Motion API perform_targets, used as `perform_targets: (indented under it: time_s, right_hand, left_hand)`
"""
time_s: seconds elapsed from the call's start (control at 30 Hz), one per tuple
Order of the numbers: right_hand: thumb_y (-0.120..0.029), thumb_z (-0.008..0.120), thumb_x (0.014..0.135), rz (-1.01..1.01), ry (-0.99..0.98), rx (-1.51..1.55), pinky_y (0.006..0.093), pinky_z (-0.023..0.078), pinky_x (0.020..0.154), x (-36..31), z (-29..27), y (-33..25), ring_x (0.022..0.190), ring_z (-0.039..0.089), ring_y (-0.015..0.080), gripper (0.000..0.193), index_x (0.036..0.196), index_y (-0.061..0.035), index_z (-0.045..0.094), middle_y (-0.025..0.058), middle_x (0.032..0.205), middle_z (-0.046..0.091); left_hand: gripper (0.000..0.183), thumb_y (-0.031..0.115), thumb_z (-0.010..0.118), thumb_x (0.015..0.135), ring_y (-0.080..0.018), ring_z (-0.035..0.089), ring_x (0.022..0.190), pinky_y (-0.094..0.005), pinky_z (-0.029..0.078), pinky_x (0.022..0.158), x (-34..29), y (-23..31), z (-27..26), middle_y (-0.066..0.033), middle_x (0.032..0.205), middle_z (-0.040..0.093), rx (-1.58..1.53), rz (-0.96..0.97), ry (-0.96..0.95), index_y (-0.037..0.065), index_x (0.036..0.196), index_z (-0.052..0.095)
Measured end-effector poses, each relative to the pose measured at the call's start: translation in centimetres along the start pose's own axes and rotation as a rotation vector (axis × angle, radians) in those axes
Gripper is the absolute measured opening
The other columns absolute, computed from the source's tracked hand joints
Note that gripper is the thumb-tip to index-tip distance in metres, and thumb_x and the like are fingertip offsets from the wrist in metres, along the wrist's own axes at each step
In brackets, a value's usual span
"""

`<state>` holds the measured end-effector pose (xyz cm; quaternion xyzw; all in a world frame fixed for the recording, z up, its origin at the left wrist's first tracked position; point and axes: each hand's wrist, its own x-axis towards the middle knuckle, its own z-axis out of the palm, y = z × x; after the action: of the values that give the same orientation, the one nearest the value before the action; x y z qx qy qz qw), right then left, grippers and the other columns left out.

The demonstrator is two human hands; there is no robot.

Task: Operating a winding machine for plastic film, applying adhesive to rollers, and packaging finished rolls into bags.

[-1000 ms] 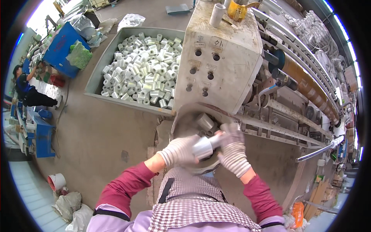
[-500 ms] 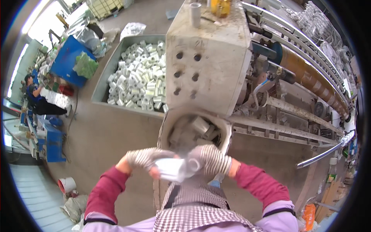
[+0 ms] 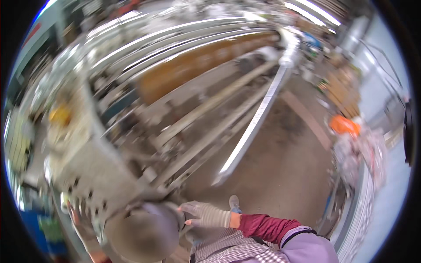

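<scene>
a blurred grey machine cabinet [image 3: 94, 175], long metal rails [image 3: 245, 136], a brown roller [image 3: 193, 65], an orange bag [image 3: 345, 125].

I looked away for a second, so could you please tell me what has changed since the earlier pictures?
The view has swung right and blurred. The white roll held in both gloved hands is gone from view; the right hand, empty with fingers spread, now reaches toward the grey bucket. The left hand is out of sight. The machine stays put.
</scene>
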<state>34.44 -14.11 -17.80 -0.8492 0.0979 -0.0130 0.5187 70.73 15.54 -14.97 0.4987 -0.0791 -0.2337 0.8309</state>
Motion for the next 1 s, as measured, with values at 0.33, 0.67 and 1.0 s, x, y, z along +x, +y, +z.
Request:
perform_targets:
  time_s: [0.33, 0.67, 1.0]
  right_hand:
    - [-0.021, 0.061, 0.084, 0.367, 1.011, 0.470, 0.0260, 0.049, 0.073, -21.9, -29.4, 17.1, 0.081, 0.061, 0.0136, 0.028, 0.107, -0.0044, 0.058, 0.0032, 0.090, 0.066]
    - [-0.023, 0.065, 0.084, 0.140, 1.400, 0.846, 0.0278, 0.051, 0.067, -20.4, -53.5, 27.9, 0.078, 0.062, 0.0127, 0.029, 0.107, -0.0068, 0.058, 0.0041, 0.089, 0.065]
    - [-0.043, 0.063, 0.082, 0.104, 1.548, 0.670, 0.0427, 0.047, 0.079, -24.1, -82.1, 37.3, 0.098, 0.059, 0.0266, 0.056, 0.122, -0.0072, 0.049, 0.0117, 0.111, 0.059]
  left_hand:
    - [0.072, 0.007, 0.071, 0.073, -0.0213, 0.060, 0.075, -0.0304, 0.048, 0.066, -11.7, -15.4, 45.8, -0.0172, 0.093, 0.062, 1.433, -0.056, -0.987, 0.008, 0.136, 0.036]
    - [0.028, 0.016, 0.069, 0.071, -0.0283, 0.054, 0.056, -0.0372, 0.046, 0.055, -10.8, -19.4, 55.9, -0.0187, 0.069, 0.061, 1.476, -0.258, -0.691, -0.001, 0.092, 0.062]
    - [0.034, 0.015, 0.067, 0.073, -0.0350, 0.063, 0.073, -0.0387, 0.048, 0.063, -7.7, -27.4, 73.1, -0.0245, 0.081, 0.062, 1.471, -0.251, -0.722, 0.002, 0.104, 0.062]
